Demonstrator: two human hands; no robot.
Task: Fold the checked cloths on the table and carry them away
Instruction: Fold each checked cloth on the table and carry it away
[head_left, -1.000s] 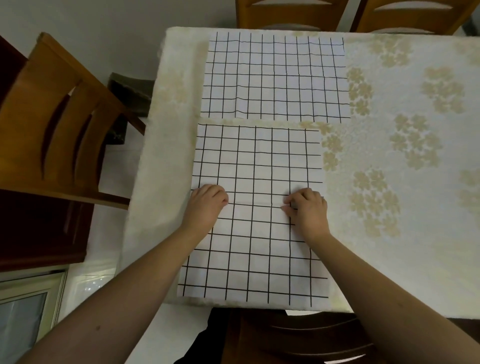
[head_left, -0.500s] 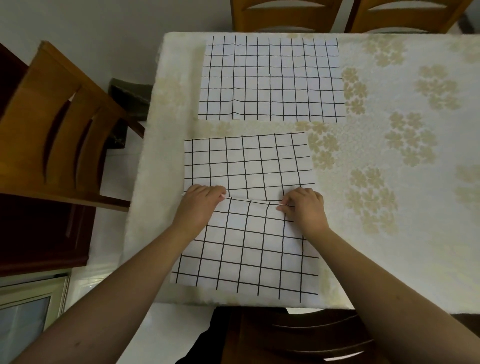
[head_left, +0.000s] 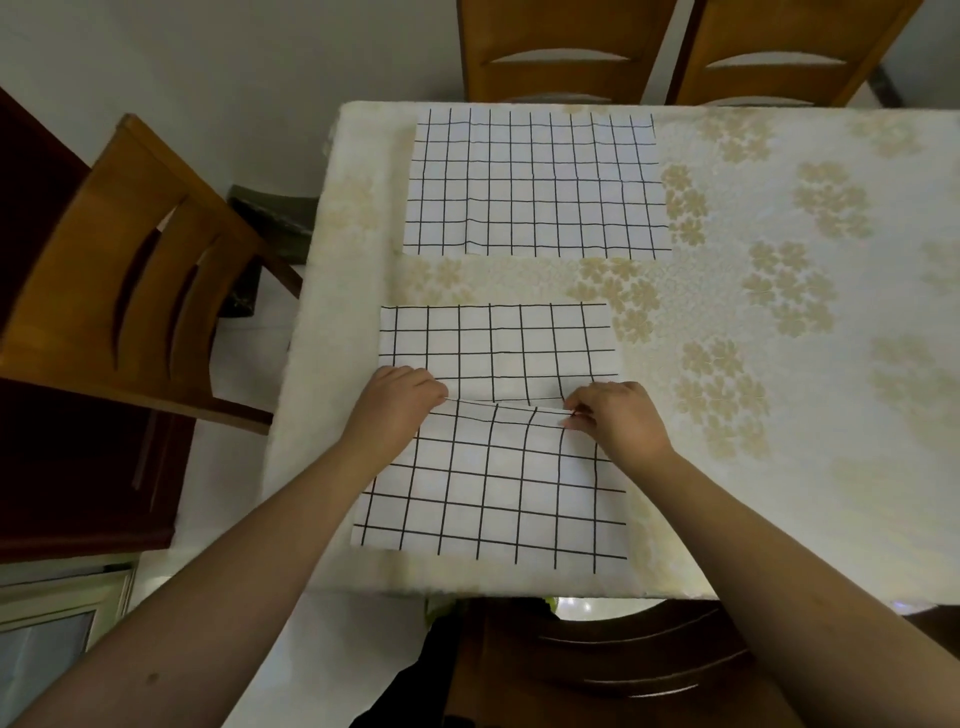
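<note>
Two white cloths with a black grid pattern are laid out on the counter (head_left: 779, 467), which wears a cream covering printed with pale gold flowers; the far checked cloth (head_left: 535, 182) lies flat and untouched near the back edge, well apart from the near checked cloth (head_left: 493, 467), which sits right at the front edge in the middle of a fold; the left hand (head_left: 397, 402) and right hand (head_left: 615, 415) each pinch the raised crease running across its middle, fingers curled onto the fabric, one hand near each side; looks to me like thin, light, floppy stuff that wrinkles easily and probably slides on that covering, so I'd grab it at the side edges or corners, pull evenly with both hands, and keep the crease taut so the grid lines stay lined up; wooden chairs (head_left: 135, 291) stand around the counter, nothing else in the way.
</note>
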